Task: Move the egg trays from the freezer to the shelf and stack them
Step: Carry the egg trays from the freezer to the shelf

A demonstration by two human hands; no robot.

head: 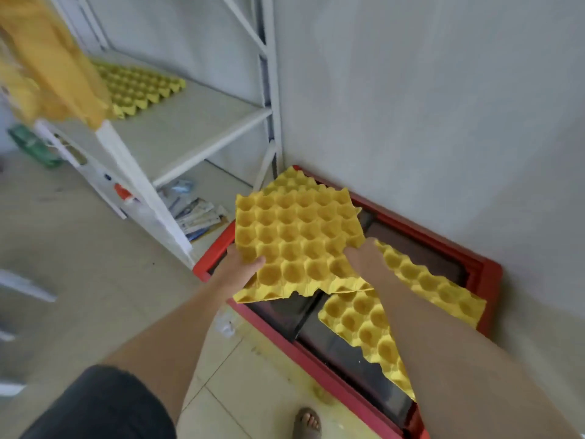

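The person is gripping a yellow egg tray point(294, 236) with both hands over the red-rimmed freezer point(487, 274). The left hand point(242, 264) is clamping the tray's near left edge, thumb lying on top and fingers hidden beneath. The right hand point(364, 256) is closing on the near right edge, its fingertips tucked under the cardboard. The tray is sitting tilted, its far corner toward the wall, apparently clear of the glass lid. Another tray point(408, 299) is lying on the freezer just beside it, partly under the right forearm. On the white shelf point(202, 122) to the left, a stack of trays point(139, 87) is already resting near the back.

By the look of it, this is the pick-up step of one transfer. The next move is calling for a swing leftward to the shelf, keeping the tray level, then lining its cups up over the stack so they nest.
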